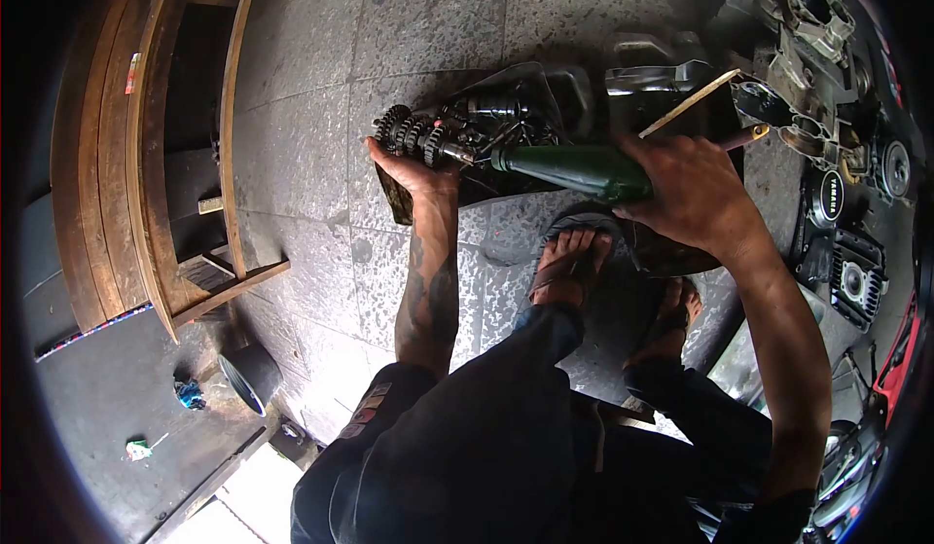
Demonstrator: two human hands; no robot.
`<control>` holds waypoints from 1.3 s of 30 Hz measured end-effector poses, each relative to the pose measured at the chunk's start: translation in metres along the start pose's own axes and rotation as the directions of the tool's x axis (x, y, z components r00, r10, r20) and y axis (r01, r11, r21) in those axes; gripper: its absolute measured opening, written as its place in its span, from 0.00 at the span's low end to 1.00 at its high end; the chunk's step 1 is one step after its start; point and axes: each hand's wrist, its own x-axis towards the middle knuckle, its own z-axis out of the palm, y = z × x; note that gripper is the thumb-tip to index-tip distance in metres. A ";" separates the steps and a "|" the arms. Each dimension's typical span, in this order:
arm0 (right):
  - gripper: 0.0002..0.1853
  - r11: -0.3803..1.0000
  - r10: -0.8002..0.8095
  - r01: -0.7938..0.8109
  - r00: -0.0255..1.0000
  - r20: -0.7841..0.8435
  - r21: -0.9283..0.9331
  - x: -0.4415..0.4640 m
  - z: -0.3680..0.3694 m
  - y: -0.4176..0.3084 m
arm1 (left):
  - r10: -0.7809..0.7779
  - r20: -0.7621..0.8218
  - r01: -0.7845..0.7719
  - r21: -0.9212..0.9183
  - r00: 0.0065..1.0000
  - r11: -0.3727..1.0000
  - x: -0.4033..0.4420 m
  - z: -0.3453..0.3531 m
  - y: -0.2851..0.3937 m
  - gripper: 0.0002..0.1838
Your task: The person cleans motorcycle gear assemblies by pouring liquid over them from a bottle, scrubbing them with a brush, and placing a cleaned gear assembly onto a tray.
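My left hand [420, 172] is closed around a gear shaft [413, 138] with several toothed gears stacked along it. My right hand [693, 192] grips a green glass bottle [569, 168] near its base. The bottle lies tilted almost level, its neck pointing left toward the shaft's end. I cannot tell whether the mouth touches the metal. Below and behind the bottle, dark metal parts [496, 111] rest in a black tray or sheet on the floor. A wooden stick [693, 101] leans out just beyond my right hand.
Engine casings [803, 48] stand at the far right, with a round cover marked YAMAHA [828, 199] and a finned cylinder part [856, 281] nearer. A wooden bench [146, 155] is on the left. Below it sits a black bucket [250, 379]. My sandalled foot [574, 257] is close to the parts.
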 end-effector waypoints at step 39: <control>0.36 0.959 -0.049 0.071 0.995 0.086 -0.274 0.059 -0.091 -0.042 | -0.208 0.052 0.210 -0.046 0.977 0.977 -0.037 0.037 -0.017 0.31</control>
